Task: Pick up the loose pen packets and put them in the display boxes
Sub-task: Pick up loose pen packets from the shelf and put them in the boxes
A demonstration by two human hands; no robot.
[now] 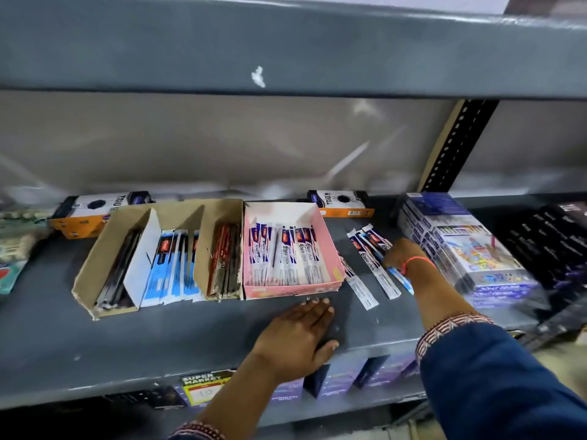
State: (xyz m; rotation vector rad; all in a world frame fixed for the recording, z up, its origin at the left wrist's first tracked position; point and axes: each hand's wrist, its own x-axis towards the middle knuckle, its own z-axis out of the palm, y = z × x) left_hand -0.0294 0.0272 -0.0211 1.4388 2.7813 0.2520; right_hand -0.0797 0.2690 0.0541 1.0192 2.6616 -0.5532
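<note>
Nearest the camera, the left hand (298, 335) lies flat, palm down and fingers together, on the grey metal shelf (127, 344), holding nothing, just in front of the pink cardboard display box (330, 258). Left of that box stands a brown cardboard display box (104, 249) with dividers, holding black, blue and red pen packets. The pink box holds white-and-blue pen packets lying front to back. Right of it, the loose white-and-blue pen packets (368, 268) lie on the shelf, long axes angled front-right. The right hand (401, 255) rests on them, fingers curled onto one packet.
</note>
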